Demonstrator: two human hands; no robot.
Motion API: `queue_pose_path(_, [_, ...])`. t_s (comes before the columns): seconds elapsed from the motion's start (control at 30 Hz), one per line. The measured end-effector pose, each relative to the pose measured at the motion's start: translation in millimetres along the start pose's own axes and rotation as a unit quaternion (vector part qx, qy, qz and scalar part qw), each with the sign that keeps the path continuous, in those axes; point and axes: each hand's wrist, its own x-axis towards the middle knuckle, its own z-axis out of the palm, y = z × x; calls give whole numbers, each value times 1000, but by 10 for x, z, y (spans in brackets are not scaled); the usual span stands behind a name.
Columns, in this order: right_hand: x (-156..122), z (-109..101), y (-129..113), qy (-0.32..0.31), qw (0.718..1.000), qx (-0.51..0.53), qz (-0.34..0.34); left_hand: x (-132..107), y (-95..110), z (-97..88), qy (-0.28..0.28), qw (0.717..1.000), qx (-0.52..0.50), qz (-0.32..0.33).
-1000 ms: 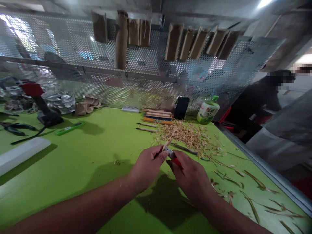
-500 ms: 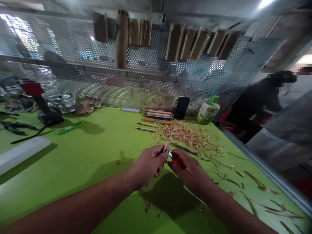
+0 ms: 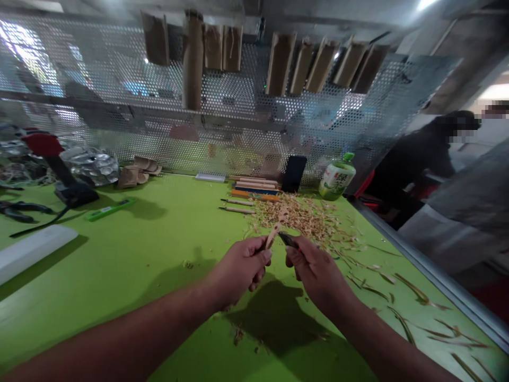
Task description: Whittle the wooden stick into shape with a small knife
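One slim wooden strip is pinched between the thumb and curled fingers of the left hand, its free end pointing far and slightly right, over the green tabletop. The right hand is closed around a small knife, its dark blade just beside the strip's right side; whether the edge touches the wood, I cannot tell. For a clean cut, I'd keep the left grip firm and well behind the edge, hold the blade at a shallow angle, and take thin slices away from the left thumb, turning the strip often to check its shape.

Just beyond lies a heap of shavings, with two thin tools to its left and longer peelings scattered near and right. Farther back are a stack of sticks, an upright dark phone and a green-capped bottle; far left, pliers lie beyond a white block.
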Motion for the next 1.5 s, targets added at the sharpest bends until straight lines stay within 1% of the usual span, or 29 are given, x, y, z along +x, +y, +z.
queue_pose_path(0.17, [-7, 17, 5, 5, 1000, -23, 10, -31, 67, 31, 14, 1000, 15, -6])
queue_pose_path(0.3, [-11, 22, 7, -6, 999, -25, 19, -35, 52, 15, 17, 999, 34, -12])
queue_pose_path(0.53, [-9, 21, 6, -8, 999, -31, 20, -32, 45, 9, 13, 999, 30, -4])
queue_pose_path(0.63, [-4, 23, 8, -8, 999, -40, 17, -35, 43, 3, 1, 1000, 29, 2])
queue_pose_path(0.73, [-8, 26, 12, -7, 999, -51, 10, -25, 35, -21, -18, 1000, 20, -8])
queue_pose_path(0.83, [-17, 28, 15, -6, 997, -77, 3, -7, 30, -47, -21, 1000, 21, -3])
queue_pose_path(0.97, [-7, 29, -11, -6, 990, -141, -1, -2, 30, -53, -3, 999, 41, -13])
queue_pose_path(1.07, [9, 26, -55, -31, 984, -174, 13, -12, 23, -34, 12, 998, 46, -36])
queue_pose_path(1.23, [19, 21, -96, -74, 978, -190, 38, -4, -16, 9, 35, 995, 59, -78])
queue_pose_path(1.43, [79, 90, 25, -131, 961, -240, 41, 107, -197, 45, 49, 988, 33, -145])
queue_pose_path(1.5, [106, 125, 77, -140, 957, -252, 27, 148, -263, 46, 55, 987, 32, -146])
